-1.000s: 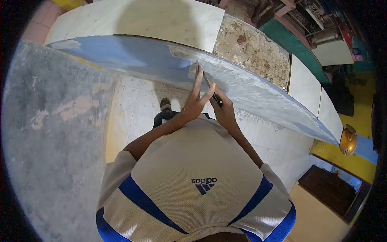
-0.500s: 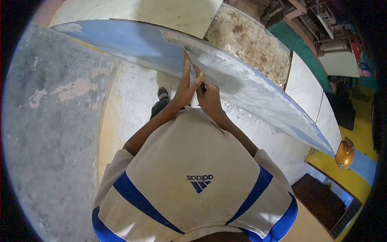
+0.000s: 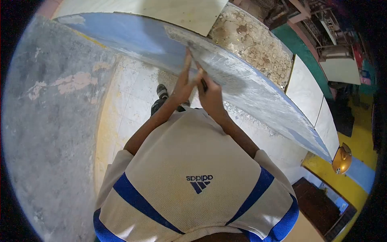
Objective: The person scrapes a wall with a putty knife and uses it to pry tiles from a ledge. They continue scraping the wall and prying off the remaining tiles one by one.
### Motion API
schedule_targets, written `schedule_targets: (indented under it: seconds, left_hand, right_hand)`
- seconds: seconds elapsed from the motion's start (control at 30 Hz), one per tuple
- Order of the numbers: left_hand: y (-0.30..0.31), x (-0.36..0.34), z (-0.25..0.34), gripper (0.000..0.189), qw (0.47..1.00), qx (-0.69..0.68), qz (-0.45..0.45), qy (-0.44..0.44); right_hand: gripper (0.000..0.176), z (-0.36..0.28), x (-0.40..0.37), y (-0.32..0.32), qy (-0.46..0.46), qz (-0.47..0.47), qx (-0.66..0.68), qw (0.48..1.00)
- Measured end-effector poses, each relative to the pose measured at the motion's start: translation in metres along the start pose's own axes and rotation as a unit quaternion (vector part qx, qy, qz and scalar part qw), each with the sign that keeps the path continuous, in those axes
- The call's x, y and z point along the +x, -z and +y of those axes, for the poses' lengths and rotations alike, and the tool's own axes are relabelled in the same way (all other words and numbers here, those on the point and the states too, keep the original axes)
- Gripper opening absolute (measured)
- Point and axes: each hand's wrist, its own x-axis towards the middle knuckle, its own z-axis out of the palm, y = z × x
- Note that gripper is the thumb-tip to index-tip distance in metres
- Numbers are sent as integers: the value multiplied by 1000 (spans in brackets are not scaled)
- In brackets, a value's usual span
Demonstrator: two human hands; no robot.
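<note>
Both hands are together in front of the blue, partly scraped wall [image 3: 137, 34]. My right hand [image 3: 210, 93] is closed on the dark handle of a thin scraping tool [image 3: 204, 85], whose blade points up at the wall surface. Just left of it, my left hand [image 3: 183, 82] has its fingers stretched upward along the tool, with the fingertips near the blade end. Motion blurs the fingers, so whether the left hand presses on the tool is hard to tell. Grey, worn plaster shows right of the blade.
Above the wall lie pale slabs [image 3: 306, 90] and a rough, broken patch of mortar [image 3: 254, 44]. A grey wall [image 3: 52, 133] with peeled spots stands at the left. A golden helmet [image 3: 342, 158] is at the far right. My shoe [image 3: 162, 91] rests on the pale floor [image 3: 129, 94].
The view has shifted slightly. Both hands remain together at the wall with the tool, and their fingers look more blurred than before.
</note>
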Motion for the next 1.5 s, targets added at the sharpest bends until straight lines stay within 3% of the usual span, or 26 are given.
schedule_targets:
  seconds: [0.1,0.2,0.43,0.53,0.83,0.93,1.03,1.13,1.2,1.23,1.33,1.37,1.47,1.5]
  left_hand:
    - [-8,-2,-8,83,994,81,3,-74]
    - [16,8,-4,89,1000,3,30,7]
    - [6,1,-13,90,996,66,-3,-68]
    - [25,7,-8,93,1000,12,16,-1]
    - [33,11,-13,94,1000,-1,27,-8]
    - [30,8,-13,94,998,61,-18,-24]
    - [28,8,-17,91,995,93,-2,-28]
    - [53,20,-20,90,997,-16,71,17]
    - [62,19,-27,91,999,37,25,-26]
    - [61,15,-28,91,997,61,-5,-47]
    - [53,8,-8,92,997,65,-36,-31]
    - [55,9,-9,93,998,45,-29,-22]
    - [62,6,-2,93,999,15,-46,0]
    - [62,8,-7,93,998,30,-53,-12]
  right_hand:
    - [41,8,-2,2,14,-11,-29,999]
    - [41,10,14,-14,50,10,-27,998]
    - [47,8,7,-9,18,-17,-17,1000]
    - [51,10,12,-26,22,-14,-5,1000]
    - [48,13,20,-35,29,7,-2,1000]
    - [44,12,10,-21,-2,2,6,1000]
    - [45,16,19,-24,30,4,3,1000]
    - [49,11,40,-40,1,-42,-26,999]
    - [49,-6,37,-44,-26,-54,-13,998]
    - [53,2,30,-44,37,-18,-7,999]
    - [42,-3,20,-29,-20,-15,-12,1000]
    - [41,-11,26,-26,-65,-60,-48,995]
    - [53,-3,18,-50,-12,-26,-2,1000]
    - [52,-9,21,-41,-122,-69,-38,989]
